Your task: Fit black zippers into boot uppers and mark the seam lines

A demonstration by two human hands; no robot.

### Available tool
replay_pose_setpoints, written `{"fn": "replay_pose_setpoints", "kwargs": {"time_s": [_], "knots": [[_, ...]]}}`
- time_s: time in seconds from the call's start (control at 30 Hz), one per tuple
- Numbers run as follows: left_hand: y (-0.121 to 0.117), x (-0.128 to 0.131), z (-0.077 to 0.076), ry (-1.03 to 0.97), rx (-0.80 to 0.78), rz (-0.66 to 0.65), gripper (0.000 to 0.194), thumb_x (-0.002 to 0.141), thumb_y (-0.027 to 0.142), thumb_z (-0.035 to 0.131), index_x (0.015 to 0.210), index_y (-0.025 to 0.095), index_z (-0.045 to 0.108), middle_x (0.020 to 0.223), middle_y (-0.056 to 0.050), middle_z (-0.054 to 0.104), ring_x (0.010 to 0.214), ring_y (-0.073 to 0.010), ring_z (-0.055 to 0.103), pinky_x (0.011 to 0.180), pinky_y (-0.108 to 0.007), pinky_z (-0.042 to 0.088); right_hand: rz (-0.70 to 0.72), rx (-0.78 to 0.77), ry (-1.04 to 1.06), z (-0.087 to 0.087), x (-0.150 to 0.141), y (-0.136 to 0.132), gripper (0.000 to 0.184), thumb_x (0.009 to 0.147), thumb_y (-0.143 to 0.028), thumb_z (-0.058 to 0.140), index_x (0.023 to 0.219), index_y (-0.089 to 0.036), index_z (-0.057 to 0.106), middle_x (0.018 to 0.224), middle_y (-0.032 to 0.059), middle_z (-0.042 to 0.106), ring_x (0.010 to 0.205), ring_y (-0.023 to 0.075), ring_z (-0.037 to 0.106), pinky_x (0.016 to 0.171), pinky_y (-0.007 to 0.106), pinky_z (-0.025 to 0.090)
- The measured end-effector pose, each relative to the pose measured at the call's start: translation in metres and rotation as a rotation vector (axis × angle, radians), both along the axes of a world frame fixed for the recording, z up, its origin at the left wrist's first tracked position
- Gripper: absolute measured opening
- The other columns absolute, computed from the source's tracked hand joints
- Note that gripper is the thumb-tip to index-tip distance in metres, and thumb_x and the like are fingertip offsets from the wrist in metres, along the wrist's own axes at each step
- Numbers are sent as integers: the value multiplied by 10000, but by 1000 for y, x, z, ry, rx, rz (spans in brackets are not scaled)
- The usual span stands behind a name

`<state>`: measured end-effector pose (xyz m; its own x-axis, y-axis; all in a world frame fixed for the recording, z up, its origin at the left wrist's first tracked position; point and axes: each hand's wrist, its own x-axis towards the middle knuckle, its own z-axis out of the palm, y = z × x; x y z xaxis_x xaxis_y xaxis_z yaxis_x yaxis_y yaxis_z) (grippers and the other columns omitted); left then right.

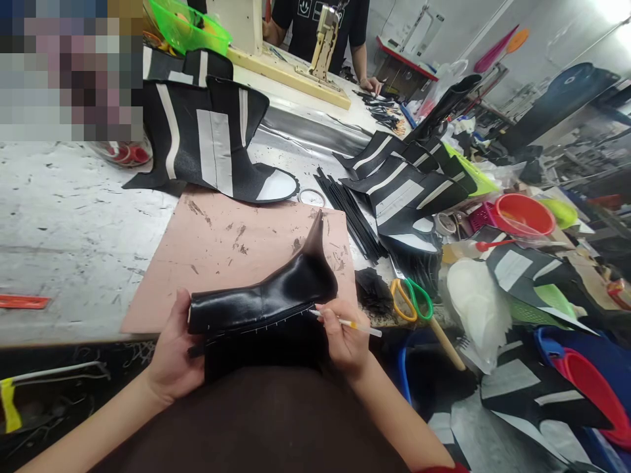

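A glossy black boot upper (290, 286) lies on its side at the near edge of a pinkish work mat (221, 243), its pointed end toward the far side. My left hand (172, 355) grips the open shaft end, thumb on top and fingers underneath. Between the fingertips of my right hand (345, 335) is a slim white marking pen (362, 328), its tip at the boot's near edge. Short white tick marks run along that edge. Below it, a dark part of the piece hangs over the table edge.
Flat black boot pieces with white strips (211, 144) lie beyond the mat. Right of it are black strips (350, 217), scissors with green and yellow handles (417, 299) and a red bowl (525, 213). Across the table, a person in a dark shirt (290, 26) stands behind a sewing machine (323, 46).
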<state>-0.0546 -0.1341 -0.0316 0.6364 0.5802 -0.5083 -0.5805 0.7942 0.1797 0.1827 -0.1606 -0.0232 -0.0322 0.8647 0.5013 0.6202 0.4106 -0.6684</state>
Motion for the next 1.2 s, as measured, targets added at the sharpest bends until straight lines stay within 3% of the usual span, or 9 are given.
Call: {"fn": "replay_pose_setpoints", "kwargs": {"time_s": [0.2, 0.5, 0.77, 0.83, 1.0, 1.2], "knots": [[0, 1, 1, -11, 4, 20, 499, 681, 578, 585, 864, 125, 688, 860, -95, 702, 1070, -318, 544, 978, -442, 383, -21, -26, 82, -3, 1, -3, 177, 833, -140, 426, 719, -170, 558, 623, 21, 588, 557, 125, 569, 535, 254, 469], [-1, 1, -1, -71, 33, 23, 501, 697, 560, 583, 897, 110, 681, 880, -100, 700, 1085, -320, 532, 991, -452, 363, 80, -27, 116, 0, -4, -2, 166, 812, -104, 440, 718, -178, 555, 597, -2, 566, 615, 128, 599, 679, 288, 522], [-1, 1, 1, 16, -121, 103, 678, 821, 631, 264, 920, 101, 676, 849, -114, 699, 1067, -302, 547, 977, -454, 373, 77, -15, 95, 0, -4, -2, 157, 805, -108, 448, 722, -182, 558, 601, 1, 582, 627, 133, 608, 654, 272, 517], [-1, 1, 1, 23, -110, 100, 656, 815, 626, 293, 913, 103, 677, 845, -113, 700, 1067, -304, 546, 977, -455, 373, 81, -19, 94, 0, -4, -2, 164, 805, -105, 442, 714, -180, 556, 592, 1, 577, 609, 130, 599, 666, 281, 520], [0, 0, -1, -31, -15, 42, 502, 700, 568, 565, 884, 117, 685, 847, -96, 703, 1080, -321, 535, 986, -452, 369, 80, -24, 97, 1, -4, -2, 171, 806, -110, 437, 712, -180, 561, 592, 3, 577, 600, 131, 595, 669, 289, 523], [0, 2, -1, -46, 17, 31, 501, 671, 566, 602, 886, 122, 685, 866, -93, 703, 1088, -321, 531, 993, -447, 367, 62, -30, 82, 1, -4, -2, 165, 811, -121, 441, 717, -182, 562, 597, 6, 587, 627, 141, 611, 631, 270, 509]]}}
